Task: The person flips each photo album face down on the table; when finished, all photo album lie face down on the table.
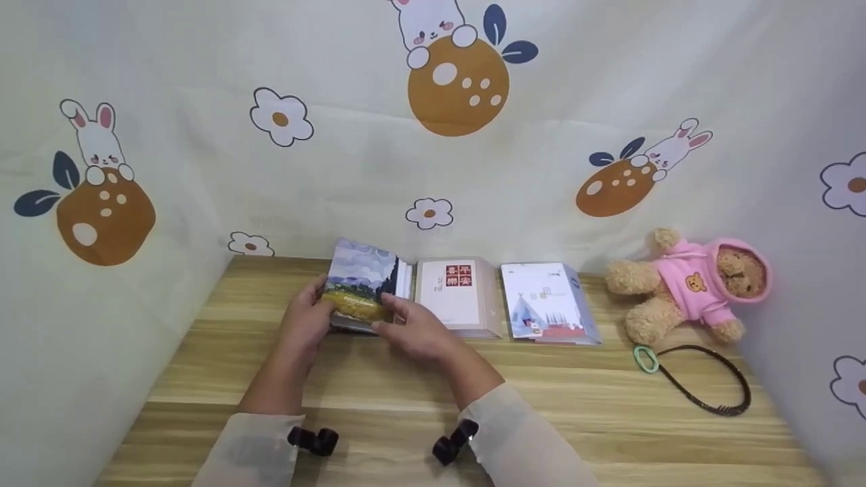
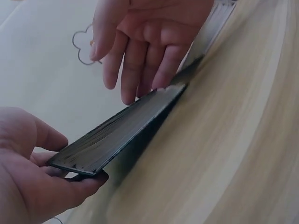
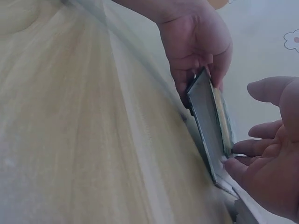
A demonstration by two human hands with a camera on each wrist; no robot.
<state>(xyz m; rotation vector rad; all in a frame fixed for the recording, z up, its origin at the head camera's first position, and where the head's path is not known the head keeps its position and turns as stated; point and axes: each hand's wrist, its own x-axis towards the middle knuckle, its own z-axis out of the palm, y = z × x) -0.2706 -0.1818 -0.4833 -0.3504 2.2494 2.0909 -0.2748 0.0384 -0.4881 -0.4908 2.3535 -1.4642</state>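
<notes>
A book [image 1: 362,281] with a painted landscape cover is tilted up off the table at the left end of a row of books. My left hand [image 1: 308,318] grips its left side, thumb on one face and fingers on the other, as the left wrist view shows with the hand [image 2: 37,177] around the dark-edged end. At the opposite end, my right hand [image 1: 419,331] touches the book. The right wrist view shows that hand [image 3: 275,163] with fingers mostly extended, fingertips against the book's edge [image 3: 208,126]. Whitish pages show at the book's right; whether they belong to it I cannot tell.
To the right stand a white book with red squares [image 1: 453,297] and a book with a tent picture [image 1: 538,301]. Farther right lie a teddy bear in pink [image 1: 700,281] and a dark headband [image 1: 741,382] with a green ring [image 1: 646,360]. A printed cloth [image 1: 338,176] hangs behind.
</notes>
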